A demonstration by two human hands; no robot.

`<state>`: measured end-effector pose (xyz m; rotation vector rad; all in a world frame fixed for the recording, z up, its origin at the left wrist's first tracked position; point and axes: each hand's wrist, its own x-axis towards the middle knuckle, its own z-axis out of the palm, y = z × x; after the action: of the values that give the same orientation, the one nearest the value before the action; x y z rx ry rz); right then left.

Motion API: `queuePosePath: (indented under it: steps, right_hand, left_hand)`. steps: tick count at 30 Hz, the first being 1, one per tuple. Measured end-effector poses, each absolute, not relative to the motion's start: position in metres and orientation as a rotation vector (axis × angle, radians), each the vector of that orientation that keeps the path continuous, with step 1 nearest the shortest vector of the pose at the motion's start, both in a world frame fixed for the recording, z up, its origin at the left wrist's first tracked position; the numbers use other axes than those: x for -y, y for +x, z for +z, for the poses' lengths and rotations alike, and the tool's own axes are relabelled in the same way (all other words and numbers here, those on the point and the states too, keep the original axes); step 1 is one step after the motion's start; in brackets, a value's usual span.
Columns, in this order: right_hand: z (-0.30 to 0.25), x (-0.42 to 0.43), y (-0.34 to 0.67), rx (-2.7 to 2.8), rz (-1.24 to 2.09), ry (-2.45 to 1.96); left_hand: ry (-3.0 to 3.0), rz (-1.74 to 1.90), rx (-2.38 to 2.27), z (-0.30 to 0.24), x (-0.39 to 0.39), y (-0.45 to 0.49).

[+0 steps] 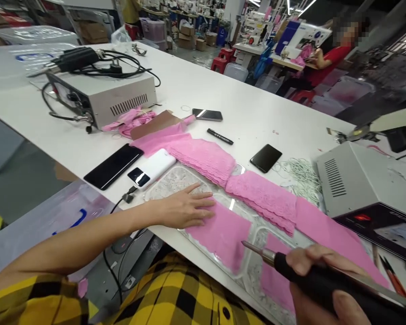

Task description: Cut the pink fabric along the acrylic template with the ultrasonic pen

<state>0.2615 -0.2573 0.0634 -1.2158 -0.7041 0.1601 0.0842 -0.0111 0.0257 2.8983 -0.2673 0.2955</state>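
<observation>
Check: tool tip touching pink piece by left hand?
Cannot tell: head view shows the tool tip overlapping the edge of the pink piece, height unclear.

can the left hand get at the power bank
Likely yes: the left hand lies open at the edge of the pink cloth, and nothing stands between it and the power bank.

No wording can be read. White print is carried on the black marker (219, 136), too small to resolve. A red mark (362, 217) and pale lettering are borne by the dark panel (380, 221) of the grey box (352, 180); letters can't be made out.
</observation>
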Motion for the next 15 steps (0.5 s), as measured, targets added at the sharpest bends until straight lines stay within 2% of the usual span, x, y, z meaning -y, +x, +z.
queuePosePath:
  steps: [15]
  right_hand:
    - [0.067, 0.270, 0.257, 0.630, 0.220, -1.265]
  left_hand:
    - [2.766, 0.102, 0.267, 0.028, 0.009, 0.092]
